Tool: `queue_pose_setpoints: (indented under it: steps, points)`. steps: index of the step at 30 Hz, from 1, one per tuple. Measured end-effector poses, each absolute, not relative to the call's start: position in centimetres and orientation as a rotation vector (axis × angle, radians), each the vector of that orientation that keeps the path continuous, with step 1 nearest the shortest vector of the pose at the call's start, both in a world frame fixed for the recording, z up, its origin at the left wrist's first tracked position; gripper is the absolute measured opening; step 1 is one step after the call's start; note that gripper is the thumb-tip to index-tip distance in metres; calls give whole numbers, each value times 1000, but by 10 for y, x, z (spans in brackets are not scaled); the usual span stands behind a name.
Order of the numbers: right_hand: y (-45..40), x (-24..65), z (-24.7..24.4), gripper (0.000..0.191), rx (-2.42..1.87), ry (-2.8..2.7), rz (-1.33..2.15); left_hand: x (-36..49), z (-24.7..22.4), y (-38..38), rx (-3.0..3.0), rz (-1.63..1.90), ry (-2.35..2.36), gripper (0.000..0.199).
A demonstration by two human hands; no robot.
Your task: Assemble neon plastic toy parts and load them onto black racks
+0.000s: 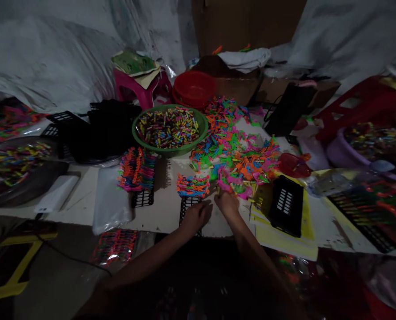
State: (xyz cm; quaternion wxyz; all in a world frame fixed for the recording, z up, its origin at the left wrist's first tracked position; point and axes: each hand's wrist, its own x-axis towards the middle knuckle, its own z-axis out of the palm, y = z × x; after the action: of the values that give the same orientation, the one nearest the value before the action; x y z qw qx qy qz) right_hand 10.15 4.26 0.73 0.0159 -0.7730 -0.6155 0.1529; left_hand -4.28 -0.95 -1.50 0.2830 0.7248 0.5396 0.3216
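My left hand (pixel 194 217) lies over the near part of a black slotted tray (pixel 186 203), its fingers curled together; what they grip, if anything, is hidden. Rows of small orange, pink and blue plastic pieces (pixel 193 186) stand at the tray's far end. Just to the right, my right hand (pixel 227 204) is closed in a pinch at the near edge of a loose heap of bright plastic pieces (pixel 233 146). A small thing seems to be at its fingertips, too dark to name. Pink pieces (pixel 231 180) lie right beyond these fingers.
A green basin (pixel 202 138) full of small colourful cylinders stands behind the tray. To the left are a filled black tray (pixel 142 199), plastic bags (pixel 109 209) and a white device (pixel 58 193). On the right, another black tray (pixel 287 222) lies on yellow sheets (pixel 309 242).
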Motion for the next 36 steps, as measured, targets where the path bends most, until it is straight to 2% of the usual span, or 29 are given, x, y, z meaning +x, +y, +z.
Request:
queue_pose_setpoints:
  steps: [3, 8, 14, 19, 25, 27, 32, 36]
  points:
    - [21, 111, 13, 29, -2350, -1963, 543, -26, -10, 3, 1970, 639, 1518, 22]
    - [21, 137, 18, 39, -2386, -1765, 371, -1, -6, 14, 2048, 380, 1531, 23]
    - [35, 171, 9, 49, -2314, -1513, 438, 12, -8, 26, 1904, 422, 1606, 17]
    - [45, 193, 3, 31, -2237, -1671, 465, 6, -7, 13, 1962, 635, 1579, 21]
    - [43, 189, 7, 43, -1837, -1302, 91, -14, -1, -2, 1938, 736, 1469, 19]
    - [32, 180, 10, 42, -1703, -1178, 157, -27, 6, -10, 1919, 798, 1369, 21]
    - [-10, 133, 7, 31, -1582, -1108, 634, -79, 17, -36, 1792, 955, 1157, 21]
    - [-22, 97, -15, 30, -1565, -1253, 866, -119, 2, -33, 1731, 1090, 1424, 21]
